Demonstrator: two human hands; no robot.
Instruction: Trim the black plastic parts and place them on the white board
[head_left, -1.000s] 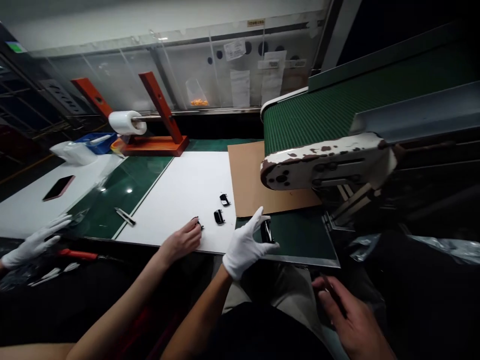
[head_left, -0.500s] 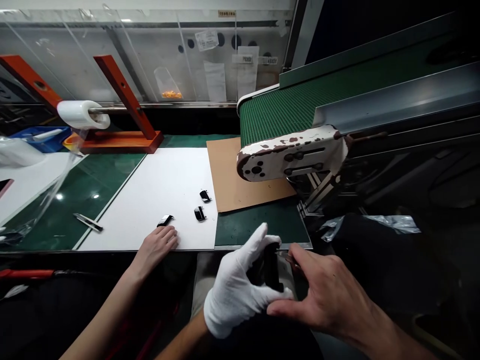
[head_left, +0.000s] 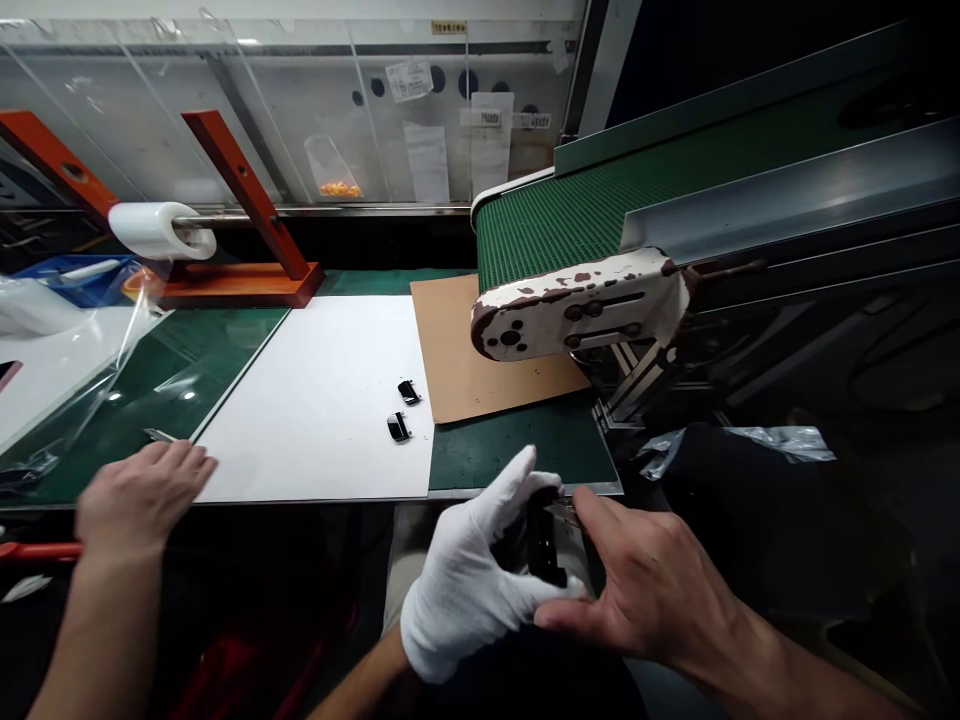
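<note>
My gloved left grip point(head_left: 469, 578) has the black part point(head_left: 541, 540) pinched between thumb and fingers, by the bench's point(head_left: 487, 458) near edge. Part's long axis runs roughly away from me; bare right grip point(head_left: 649, 575) just beside its right side, can't tell if closed on anything.

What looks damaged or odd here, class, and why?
The end plate of the green conveyor looks damaged: its white paint is chipped, with brown showing along the edge. Also odd: the left hand is gloved, the right hand bare.
</note>
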